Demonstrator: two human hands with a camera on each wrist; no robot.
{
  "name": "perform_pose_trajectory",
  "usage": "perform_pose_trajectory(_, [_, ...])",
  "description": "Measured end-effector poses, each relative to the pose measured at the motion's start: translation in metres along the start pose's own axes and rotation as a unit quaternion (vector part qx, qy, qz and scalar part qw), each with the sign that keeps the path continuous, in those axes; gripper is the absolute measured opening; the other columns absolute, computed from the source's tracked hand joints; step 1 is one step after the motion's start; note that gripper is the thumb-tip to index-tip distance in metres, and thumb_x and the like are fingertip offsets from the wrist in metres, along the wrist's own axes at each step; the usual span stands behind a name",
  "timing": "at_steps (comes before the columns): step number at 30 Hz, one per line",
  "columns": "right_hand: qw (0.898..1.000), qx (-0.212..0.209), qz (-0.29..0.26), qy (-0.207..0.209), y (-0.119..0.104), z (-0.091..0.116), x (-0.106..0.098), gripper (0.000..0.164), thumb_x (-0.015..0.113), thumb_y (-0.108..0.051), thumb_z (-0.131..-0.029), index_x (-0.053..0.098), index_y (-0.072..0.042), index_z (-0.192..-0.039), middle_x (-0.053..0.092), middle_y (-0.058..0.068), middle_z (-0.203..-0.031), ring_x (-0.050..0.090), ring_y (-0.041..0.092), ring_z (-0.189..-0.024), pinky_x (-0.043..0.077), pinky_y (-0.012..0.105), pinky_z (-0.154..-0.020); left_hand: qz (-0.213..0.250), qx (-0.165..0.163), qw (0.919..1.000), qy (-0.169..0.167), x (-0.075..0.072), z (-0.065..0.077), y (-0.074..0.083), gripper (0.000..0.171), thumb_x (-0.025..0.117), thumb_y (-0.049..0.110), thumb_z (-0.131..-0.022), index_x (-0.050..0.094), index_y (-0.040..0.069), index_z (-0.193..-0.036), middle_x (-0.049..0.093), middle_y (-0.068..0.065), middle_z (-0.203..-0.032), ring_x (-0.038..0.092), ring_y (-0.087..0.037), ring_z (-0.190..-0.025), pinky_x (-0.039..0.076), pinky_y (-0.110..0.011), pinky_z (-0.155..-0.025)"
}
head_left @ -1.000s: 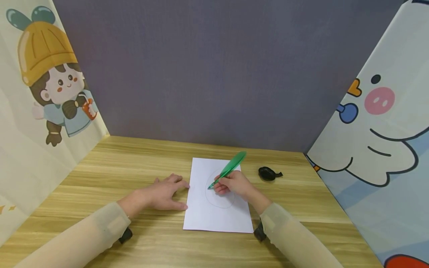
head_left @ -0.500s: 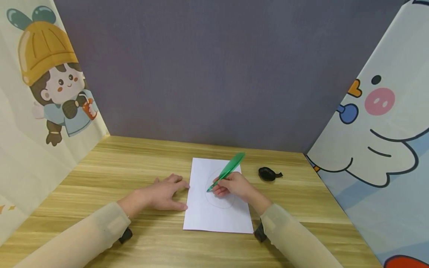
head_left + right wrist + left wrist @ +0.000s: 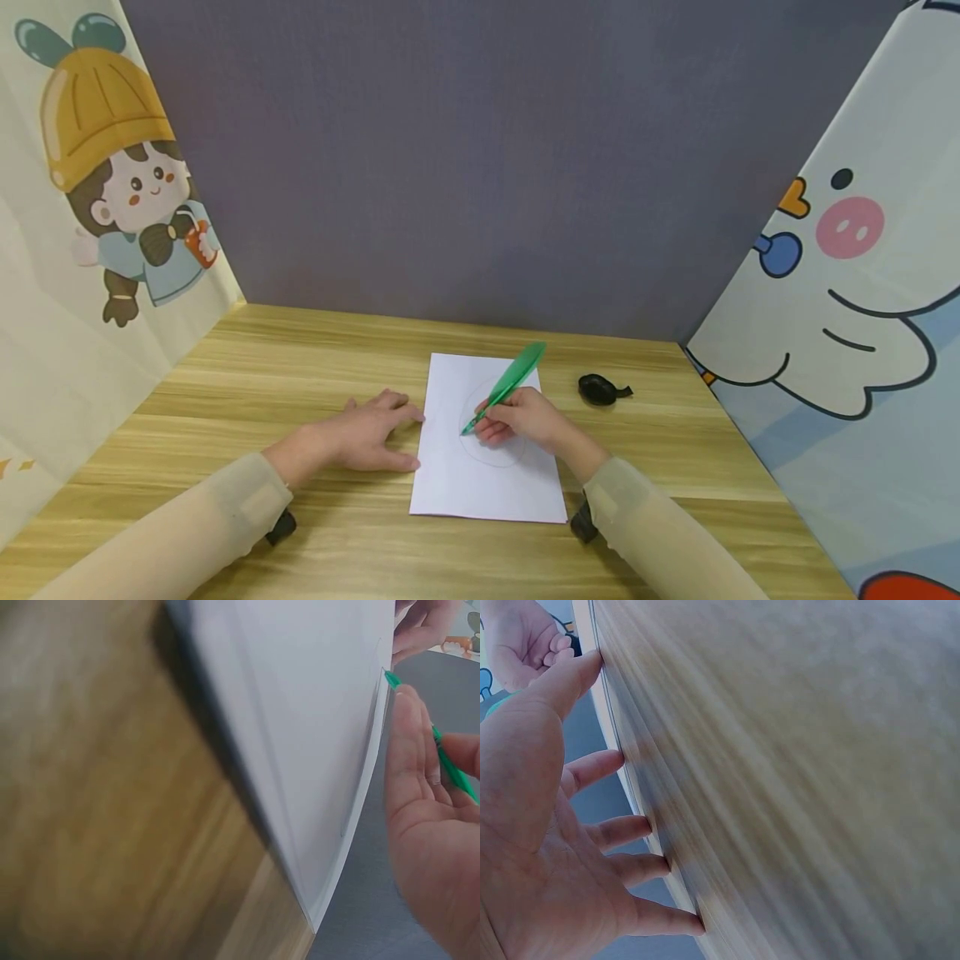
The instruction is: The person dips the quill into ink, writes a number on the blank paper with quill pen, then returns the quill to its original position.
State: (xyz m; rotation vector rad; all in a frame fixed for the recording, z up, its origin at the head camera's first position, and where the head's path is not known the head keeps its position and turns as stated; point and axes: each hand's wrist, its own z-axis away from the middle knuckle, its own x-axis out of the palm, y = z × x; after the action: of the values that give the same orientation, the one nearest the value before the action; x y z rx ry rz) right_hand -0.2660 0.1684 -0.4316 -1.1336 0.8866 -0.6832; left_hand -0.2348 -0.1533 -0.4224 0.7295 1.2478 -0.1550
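Note:
My right hand (image 3: 521,414) pinches a green feather-shaped pen (image 3: 516,377) whose tip meets a white sheet of paper (image 3: 450,492). A thin round outline (image 3: 491,465) is drawn on the sheet, partly covered by that hand. In the right wrist view the pen (image 3: 454,774) runs between thumb and fingers, its point at the paper (image 3: 315,712). With fingers spread, my left hand (image 3: 363,433) rests at the sheet's left edge, thumb and index fingertip touching there. The left wrist view shows the same left hand (image 3: 562,847) with its fingertips down on the surface.
A small black object with a short tab (image 3: 598,389) lies right of the paper on the wooden table (image 3: 337,550). A grey panel (image 3: 480,167) stands behind, and printed cartoon sheets (image 3: 135,375) flank both sides.
The pen tip has moved slightly down and left along the left side of the round outline, the right hand moving with it. My left hand and the paper stay in place.

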Motion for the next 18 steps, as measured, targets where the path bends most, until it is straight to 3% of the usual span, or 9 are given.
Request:
perform_pose_trajectory(11, [1.000,-0.003,0.002,-0.005,0.001,0.001,-0.001,0.031,0.058,-0.007,-0.110,0.070,0.015,-0.127,0.082,0.024,-0.108,0.081,0.017,-0.090,0.068,0.033,-0.083,0.001,-0.001,1.0000,-0.003,0.000,0.000,-0.001,0.076,0.077,0.063,-0.096,0.056,0.024,-0.158,0.038,-0.025,-0.172,0.035,-0.048,-0.162,0.019,-0.094,-0.115])
perform_pose_trajectory(18, [0.999,-0.022,-0.008,0.029,0.002,0.007,-0.013,0.032,0.058,-0.007,-0.109,0.069,0.017,-0.129,0.082,0.022,-0.106,0.080,0.016,-0.087,0.069,0.035,-0.082,0.005,-0.007,0.9999,-0.010,-0.002,0.001,0.002,0.076,0.077,0.062,-0.097,0.055,0.025,-0.159,0.035,-0.024,-0.175,0.026,-0.049,-0.166,0.016,-0.093,-0.118])
